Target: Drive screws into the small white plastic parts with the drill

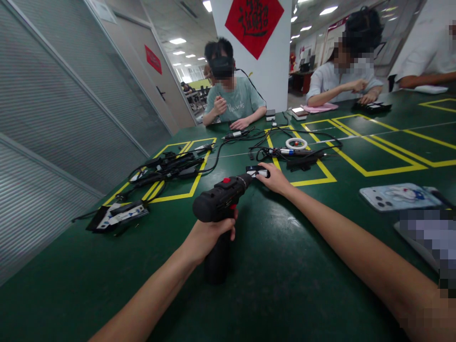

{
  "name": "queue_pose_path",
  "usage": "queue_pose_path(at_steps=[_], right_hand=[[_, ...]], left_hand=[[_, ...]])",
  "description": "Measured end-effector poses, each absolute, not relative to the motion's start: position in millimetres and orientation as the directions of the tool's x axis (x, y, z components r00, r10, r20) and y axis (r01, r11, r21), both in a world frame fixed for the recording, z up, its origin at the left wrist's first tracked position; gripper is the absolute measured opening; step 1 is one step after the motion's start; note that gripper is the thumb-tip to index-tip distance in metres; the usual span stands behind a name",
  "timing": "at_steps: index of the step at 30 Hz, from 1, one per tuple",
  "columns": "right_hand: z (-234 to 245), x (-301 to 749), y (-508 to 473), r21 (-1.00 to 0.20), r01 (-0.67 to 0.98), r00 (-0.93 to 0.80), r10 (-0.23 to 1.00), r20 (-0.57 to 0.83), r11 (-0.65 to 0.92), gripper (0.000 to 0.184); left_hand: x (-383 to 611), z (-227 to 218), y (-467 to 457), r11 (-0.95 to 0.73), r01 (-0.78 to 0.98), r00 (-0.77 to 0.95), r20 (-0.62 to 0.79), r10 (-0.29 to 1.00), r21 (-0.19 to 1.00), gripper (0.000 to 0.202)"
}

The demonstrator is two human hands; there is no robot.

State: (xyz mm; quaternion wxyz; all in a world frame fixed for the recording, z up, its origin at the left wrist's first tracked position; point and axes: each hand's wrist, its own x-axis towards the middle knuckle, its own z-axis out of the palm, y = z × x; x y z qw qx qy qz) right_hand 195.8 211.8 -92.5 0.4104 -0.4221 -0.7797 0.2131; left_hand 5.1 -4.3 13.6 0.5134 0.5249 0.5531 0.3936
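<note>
My left hand [213, 237] is wrapped round the handle of a black cordless drill [221, 197], fingers at its red trigger. The drill points away from me, and its chuck reaches up to a small black-and-white box-shaped piece [252, 170] on the table. My right hand [272, 178] grips that piece from the right with thumb and fingers. Whether the drill's bit touches the piece I cannot tell, as the tip is too small to make out.
Tangled black cables and tools [167, 166] lie left on the green table [278, 266]. A black tray with parts [119, 214] is nearer. A tape roll [296, 144] and soldering-iron-like tool [295, 153] lie beyond my right hand. A phone [399, 196] lies right. People sit opposite.
</note>
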Motion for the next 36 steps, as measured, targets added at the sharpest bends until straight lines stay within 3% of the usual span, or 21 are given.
queue_pose_path(at_steps=[36], right_hand=[[-91.2,195.8,211.3,-0.681,0.486,-0.306,0.837,0.455,0.548,0.047]], left_hand=[[4.1,14.2,-3.0,0.139,0.152,0.078,-0.152,0.985,0.979,0.022]])
